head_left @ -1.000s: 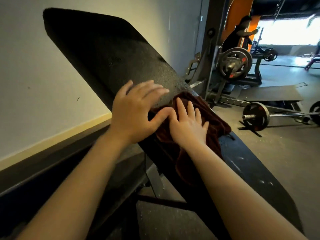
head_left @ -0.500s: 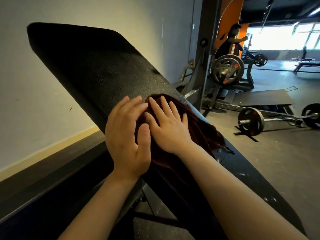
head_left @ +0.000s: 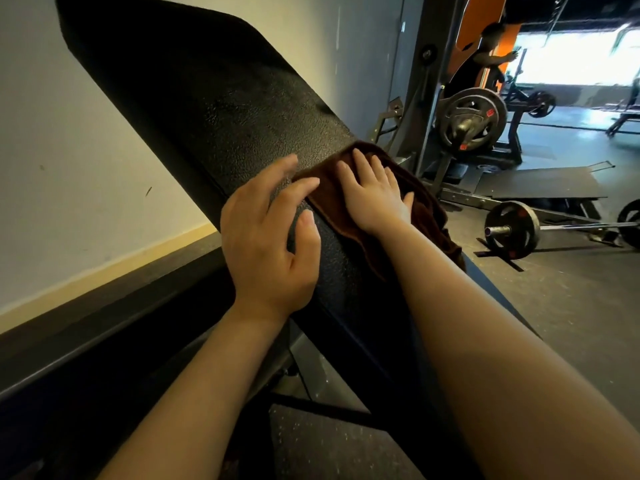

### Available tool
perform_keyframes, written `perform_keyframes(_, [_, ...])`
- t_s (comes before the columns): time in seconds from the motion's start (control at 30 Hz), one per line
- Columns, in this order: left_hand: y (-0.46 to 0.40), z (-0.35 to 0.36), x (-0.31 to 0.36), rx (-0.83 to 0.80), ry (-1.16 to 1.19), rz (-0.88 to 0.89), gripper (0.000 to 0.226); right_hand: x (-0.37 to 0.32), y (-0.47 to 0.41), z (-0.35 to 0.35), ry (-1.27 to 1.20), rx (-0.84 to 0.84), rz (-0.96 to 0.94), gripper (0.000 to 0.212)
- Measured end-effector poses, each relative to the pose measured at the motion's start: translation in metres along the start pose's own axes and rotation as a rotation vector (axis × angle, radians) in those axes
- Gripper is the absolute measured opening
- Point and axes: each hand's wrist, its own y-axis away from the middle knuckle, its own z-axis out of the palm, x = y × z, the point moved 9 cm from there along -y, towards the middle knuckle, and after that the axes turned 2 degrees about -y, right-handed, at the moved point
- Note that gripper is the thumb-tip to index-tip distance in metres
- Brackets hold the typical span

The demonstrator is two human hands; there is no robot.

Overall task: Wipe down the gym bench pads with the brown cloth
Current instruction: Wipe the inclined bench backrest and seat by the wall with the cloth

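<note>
Currently: right hand (head_left: 375,199) flat, fingers straight, pressing brown cloth (head_left: 367,216) onto inclined bench pad (head_left: 214,95). Left hand (head_left: 266,244) fingers relaxed, resting on pad beside cloth, holding nothing.

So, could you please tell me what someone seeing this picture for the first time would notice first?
Most likely the big black bench pad slanting across the middle, with the right hand pressing a brown cloth flat on it and the left hand resting beside it on the bare pad. Next, the barbell lying on the floor at right, and a person by the bright opening far behind.
</note>
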Motion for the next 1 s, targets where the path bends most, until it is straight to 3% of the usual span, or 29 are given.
perform_keyframes(0.2, [-0.003,0.002,0.000,-0.052,-0.055,-0.003,0.035,0.034,0.070,0.003,0.025,-0.007,0.054,0.057])
perform_keyframes(0.5, [0.053,0.006,0.047,-0.327,-0.077,0.112,0.042,0.070,0.206,0.012,0.075,-0.004,-0.045,0.066])
perform_keyframes(0.67, [0.055,0.019,0.060,-0.289,-0.073,0.129,0.052,0.075,0.208,0.011,0.014,-0.020,-0.040,0.063])
perform_keyframes(1.0, [0.056,0.014,0.061,-0.106,0.078,0.092,0.041,0.100,0.127,-0.005,-0.012,-0.029,0.030,0.059])
